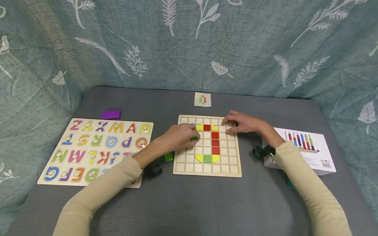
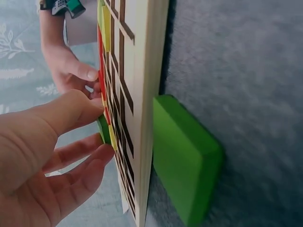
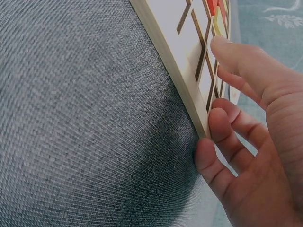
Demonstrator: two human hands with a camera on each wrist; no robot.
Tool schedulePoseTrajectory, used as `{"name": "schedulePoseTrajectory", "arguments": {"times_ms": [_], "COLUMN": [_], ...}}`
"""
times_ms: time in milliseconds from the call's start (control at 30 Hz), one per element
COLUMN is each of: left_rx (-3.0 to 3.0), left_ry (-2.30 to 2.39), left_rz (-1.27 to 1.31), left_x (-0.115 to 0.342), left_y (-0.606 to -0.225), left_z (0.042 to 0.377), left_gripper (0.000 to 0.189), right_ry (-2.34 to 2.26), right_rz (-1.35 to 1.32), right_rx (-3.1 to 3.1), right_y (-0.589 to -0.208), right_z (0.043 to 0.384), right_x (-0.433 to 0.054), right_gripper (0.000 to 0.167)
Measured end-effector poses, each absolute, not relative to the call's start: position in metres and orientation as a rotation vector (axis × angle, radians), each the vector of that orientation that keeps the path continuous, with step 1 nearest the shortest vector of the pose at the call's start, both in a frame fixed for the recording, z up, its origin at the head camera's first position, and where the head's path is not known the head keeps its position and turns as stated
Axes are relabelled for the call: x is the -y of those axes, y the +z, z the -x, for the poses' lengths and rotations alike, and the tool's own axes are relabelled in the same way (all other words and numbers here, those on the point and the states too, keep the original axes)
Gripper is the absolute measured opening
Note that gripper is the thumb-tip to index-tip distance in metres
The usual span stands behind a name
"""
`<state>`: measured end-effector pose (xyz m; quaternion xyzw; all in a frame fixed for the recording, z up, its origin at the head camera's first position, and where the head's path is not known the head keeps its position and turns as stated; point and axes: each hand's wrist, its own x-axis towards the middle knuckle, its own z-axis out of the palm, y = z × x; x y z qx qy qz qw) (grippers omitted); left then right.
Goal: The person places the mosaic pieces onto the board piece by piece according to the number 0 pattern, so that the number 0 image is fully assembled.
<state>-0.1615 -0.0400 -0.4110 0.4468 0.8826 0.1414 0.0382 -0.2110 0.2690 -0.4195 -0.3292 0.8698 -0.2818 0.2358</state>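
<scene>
My left hand [image 1: 180, 135] is over the left part of a wooden grid board [image 1: 206, 174], pinching a green tile [image 2: 102, 128] between thumb and fingers. The tile is close over the grid. Yellow rounded-corner tiles [image 1: 199, 158], red square tiles [image 1: 215, 143] and a green square tile [image 1: 207, 159] lie in the cells, outlining part of an oval. At the board's upper right edge rests my right hand [image 1: 243, 122], its thumb over the grid and its loosely bent fingers touching the rim in the right wrist view. Another green block [image 2: 187, 158] lies on the table against the board's left side.
A small pattern card [image 1: 202, 99] lies behind the board. To the left are an alphabet peg puzzle [image 1: 97, 130] and a purple block [image 1: 111, 114]. A white box [image 1: 320, 147] with a bead-counter picture stands to the right, partly behind my right forearm. Patterned cloth [image 1: 189, 59] hangs behind the table.
</scene>
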Motion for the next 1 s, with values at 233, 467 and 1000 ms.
{"name": "schedulePoseTrajectory", "arguments": {"times_ms": [233, 467, 1000], "left_rx": [-2.705, -2.73, -2.679], "left_ry": [0.415, 0.437, 0.496], "left_rz": [-1.394, -1.428, -1.353], "left_x": [0.028, 0.023, 0.018], "left_y": [-0.411, -0.413, -0.412], "left_z": [0.165, 0.167, 0.171], "left_gripper": [0.014, 0.013, 0.016], "right_ry": [-0.766, -0.767, -0.787], "right_rz": [0.9, 0.897, 0.899], "right_rx": [-2.387, -2.387, -2.37], "right_y": [-0.418, -0.417, -0.415], "right_z": [0.21, 0.21, 0.211], "right_x": [-0.268, -0.267, -0.268], "right_gripper": [0.032, 0.032, 0.032]}}
